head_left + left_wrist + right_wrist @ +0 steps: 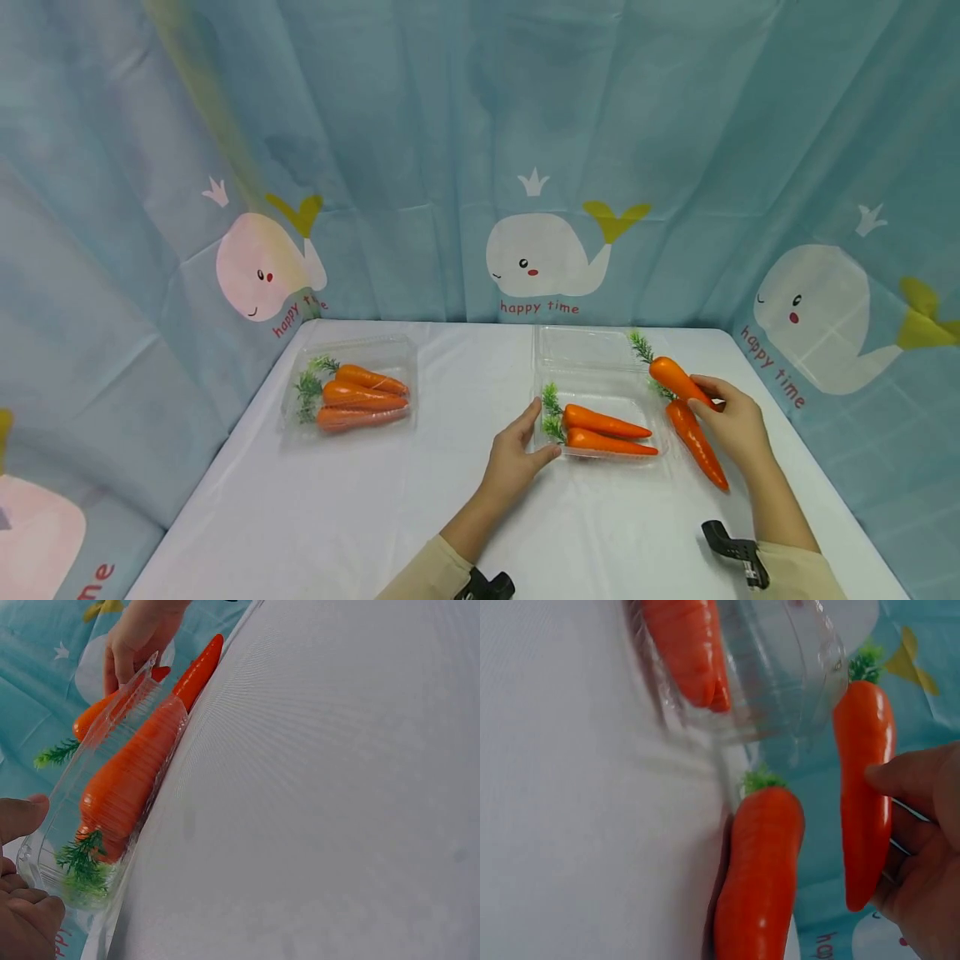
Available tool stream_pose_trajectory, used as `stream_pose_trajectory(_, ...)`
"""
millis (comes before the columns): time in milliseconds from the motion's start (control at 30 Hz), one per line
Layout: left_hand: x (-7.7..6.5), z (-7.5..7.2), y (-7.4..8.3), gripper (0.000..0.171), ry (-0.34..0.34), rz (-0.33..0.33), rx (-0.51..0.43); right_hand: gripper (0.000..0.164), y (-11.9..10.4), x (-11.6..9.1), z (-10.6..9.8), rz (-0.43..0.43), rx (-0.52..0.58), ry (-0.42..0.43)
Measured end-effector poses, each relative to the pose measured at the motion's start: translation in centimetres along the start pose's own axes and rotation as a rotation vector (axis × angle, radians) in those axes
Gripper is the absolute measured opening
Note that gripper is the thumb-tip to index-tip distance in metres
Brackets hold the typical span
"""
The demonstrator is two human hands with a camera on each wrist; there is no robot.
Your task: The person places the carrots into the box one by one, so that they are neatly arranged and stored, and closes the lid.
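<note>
A clear plastic container (600, 390), its lid folded back, holds two orange carrots (609, 421) with green tops at their left ends. My left hand (517, 450) holds the container's left end, thumb at the near corner and fingers along the side. Above the table, just right of the container, my right hand (731, 417) pinches another carrot (864, 772) between thumb and fingers; its green top points away toward the lid. Below that one, a further carrot (697, 446) lies slanted on the table beside the container.
To the left on the white table (472, 367) stands a second clear container (411, 354), with several carrots inside under its plastic. Blue curtains (420, 150) printed with whales hang behind and at both sides of the table.
</note>
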State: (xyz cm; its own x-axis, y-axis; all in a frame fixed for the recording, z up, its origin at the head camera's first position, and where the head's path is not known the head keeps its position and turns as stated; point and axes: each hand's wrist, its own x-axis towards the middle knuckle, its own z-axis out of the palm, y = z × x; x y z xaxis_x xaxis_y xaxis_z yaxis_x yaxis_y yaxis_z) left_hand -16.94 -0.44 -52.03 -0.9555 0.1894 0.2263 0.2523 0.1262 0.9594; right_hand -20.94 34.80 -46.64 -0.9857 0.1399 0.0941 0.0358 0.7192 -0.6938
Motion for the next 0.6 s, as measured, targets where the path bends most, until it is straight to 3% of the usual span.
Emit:
stream_pose_trajectory(333,0.0,-0.1,0.1,0.083,-0.005,0.006,-0.001,0.046,-2.1,0.1,1.1,-0.032,0.033,-0.041)
stream_pose_trajectory(600,0.0,-0.2,0.1,0.083,-0.007,-0.002,0.003,0.043,-3.4,0.5,2.2,-0.123,0.03,-0.07)
